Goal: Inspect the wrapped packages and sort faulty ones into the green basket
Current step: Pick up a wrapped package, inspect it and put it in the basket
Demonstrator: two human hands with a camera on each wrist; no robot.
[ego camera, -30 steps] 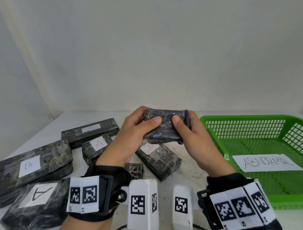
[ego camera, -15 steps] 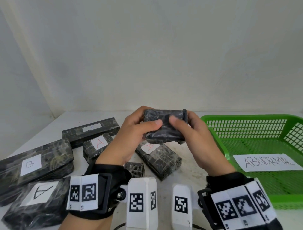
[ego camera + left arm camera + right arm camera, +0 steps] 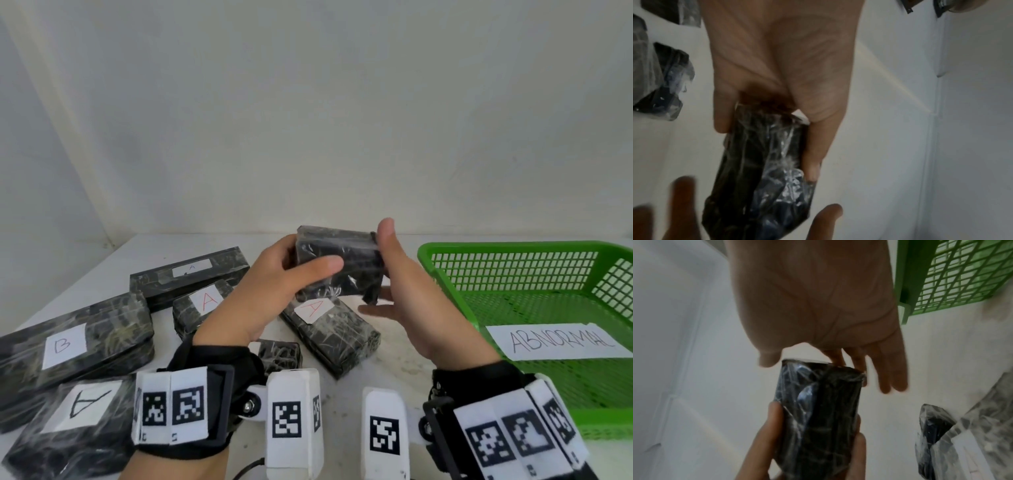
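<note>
A small black package wrapped in clear film [image 3: 337, 262] [image 3: 764, 172] [image 3: 818, 410] is held up above the table. My left hand [image 3: 274, 287] [image 3: 777, 65] grips its left end, thumb across the front and fingers behind. At the package's right end my right hand [image 3: 394, 274] [image 3: 818, 305] is spread with straight fingers, thumb up beside the top corner, fingers stretched under and past it. Whether it touches the film is unclear. The green basket [image 3: 445, 267] [image 3: 920, 280] stands at the right with a paper reading ABNORMAL [image 3: 558, 341] lying in it.
Several wrapped packages lie on the white table: a long one labelled B [image 3: 68, 342], one labelled A at the front left [image 3: 68, 421], a long one [image 3: 191, 270] and a short A one [image 3: 202, 305] behind, another A one [image 3: 329, 332] under my hands, a tiny one [image 3: 281, 353].
My right hand has let go of the package's right end and spread its fingers. The left hand has lifted the package slightly and holds it alone.
</note>
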